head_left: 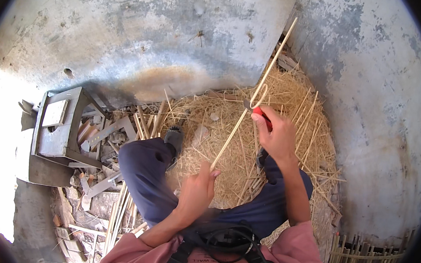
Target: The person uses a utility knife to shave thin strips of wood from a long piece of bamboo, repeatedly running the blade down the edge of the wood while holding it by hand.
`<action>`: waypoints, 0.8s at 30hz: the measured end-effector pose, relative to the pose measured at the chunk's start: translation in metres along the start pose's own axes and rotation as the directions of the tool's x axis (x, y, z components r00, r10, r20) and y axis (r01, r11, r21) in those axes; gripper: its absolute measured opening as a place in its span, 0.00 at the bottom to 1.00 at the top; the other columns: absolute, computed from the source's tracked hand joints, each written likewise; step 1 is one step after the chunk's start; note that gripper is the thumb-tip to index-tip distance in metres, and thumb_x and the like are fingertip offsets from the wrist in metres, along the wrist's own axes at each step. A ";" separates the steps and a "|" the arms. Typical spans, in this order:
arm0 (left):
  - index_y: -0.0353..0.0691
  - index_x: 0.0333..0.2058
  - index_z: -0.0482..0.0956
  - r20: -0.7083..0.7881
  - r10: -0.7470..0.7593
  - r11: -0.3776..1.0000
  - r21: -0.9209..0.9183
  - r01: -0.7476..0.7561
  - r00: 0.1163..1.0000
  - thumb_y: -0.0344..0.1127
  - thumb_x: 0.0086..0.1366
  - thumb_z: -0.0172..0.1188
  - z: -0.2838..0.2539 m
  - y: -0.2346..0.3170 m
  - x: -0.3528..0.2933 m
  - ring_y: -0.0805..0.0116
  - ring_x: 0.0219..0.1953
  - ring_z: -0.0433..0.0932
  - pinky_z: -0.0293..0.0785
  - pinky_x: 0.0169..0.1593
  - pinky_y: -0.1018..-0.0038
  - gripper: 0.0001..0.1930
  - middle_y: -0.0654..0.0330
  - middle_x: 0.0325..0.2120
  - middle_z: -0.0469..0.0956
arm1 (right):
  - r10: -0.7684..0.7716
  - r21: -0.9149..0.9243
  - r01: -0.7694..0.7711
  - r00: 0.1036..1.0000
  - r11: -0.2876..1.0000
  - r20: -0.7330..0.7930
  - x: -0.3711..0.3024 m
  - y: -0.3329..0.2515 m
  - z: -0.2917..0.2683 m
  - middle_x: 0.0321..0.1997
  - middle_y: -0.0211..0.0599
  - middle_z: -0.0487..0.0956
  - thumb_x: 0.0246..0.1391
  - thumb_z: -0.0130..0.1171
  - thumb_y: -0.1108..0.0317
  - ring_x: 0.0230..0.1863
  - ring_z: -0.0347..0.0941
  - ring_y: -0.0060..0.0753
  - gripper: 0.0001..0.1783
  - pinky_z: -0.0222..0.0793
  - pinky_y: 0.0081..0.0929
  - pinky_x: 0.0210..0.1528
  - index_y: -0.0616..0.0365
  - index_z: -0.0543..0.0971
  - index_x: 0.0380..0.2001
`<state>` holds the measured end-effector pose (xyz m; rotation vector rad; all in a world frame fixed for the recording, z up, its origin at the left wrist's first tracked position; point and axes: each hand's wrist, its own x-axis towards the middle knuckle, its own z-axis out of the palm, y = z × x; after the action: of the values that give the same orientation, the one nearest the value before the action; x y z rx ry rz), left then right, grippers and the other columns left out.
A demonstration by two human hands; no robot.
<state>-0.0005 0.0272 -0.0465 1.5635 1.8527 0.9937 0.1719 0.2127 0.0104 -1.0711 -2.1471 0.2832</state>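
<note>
A long pale bamboo strip runs up and away from my lap toward the wall corner. Its near end is closed in the fist of my left hand. My right hand is wrapped round the red handle of a small knife, and the dark blade lies against the strip partway along it. Just beyond the blade, a thin curl loops off the strip. Fingers cover most of the knife's handle.
A heap of straw-like shavings spreads between my bent knees. On the left stands a small wooden frame, with wood scraps and loose strips around it. Weathered walls meet at the far corner. A fence-like row of sticks stands lower right.
</note>
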 end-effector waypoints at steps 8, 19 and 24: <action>0.36 0.42 0.66 -0.004 -0.001 1.000 0.011 0.001 1.000 0.39 0.79 0.53 -0.002 -0.006 -0.001 0.31 0.24 0.77 0.66 0.27 0.43 0.12 0.40 0.17 0.74 | -0.098 0.012 0.097 0.994 0.995 0.051 0.013 0.012 0.000 0.23 0.38 0.83 0.68 0.60 0.49 0.22 0.80 0.41 0.18 0.70 0.35 0.25 0.51 0.86 0.43; 0.36 0.43 0.66 0.044 -0.059 0.998 0.020 0.058 0.997 0.39 0.78 0.55 -0.006 -0.008 -0.007 0.29 0.26 0.78 0.67 0.28 0.41 0.12 0.37 0.18 0.76 | -0.020 -0.020 0.020 1.000 1.000 0.008 0.040 0.039 -0.002 0.22 0.36 0.81 0.70 0.59 0.49 0.20 0.75 0.35 0.18 0.69 0.33 0.26 0.50 0.87 0.43; 0.35 0.45 0.67 0.095 -0.139 0.990 0.014 0.138 0.986 0.40 0.78 0.55 -0.013 -0.013 -0.031 0.28 0.27 0.78 0.69 0.31 0.40 0.13 0.35 0.20 0.76 | 0.160 -0.087 -0.169 0.982 0.982 -0.099 0.084 0.094 -0.031 0.24 0.38 0.82 0.71 0.58 0.48 0.24 0.76 0.35 0.20 0.69 0.33 0.31 0.51 0.86 0.49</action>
<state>-0.0121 -0.0069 -0.0508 1.4391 1.8727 0.8362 0.2161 0.3331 0.0306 -1.2946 -2.0113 0.2055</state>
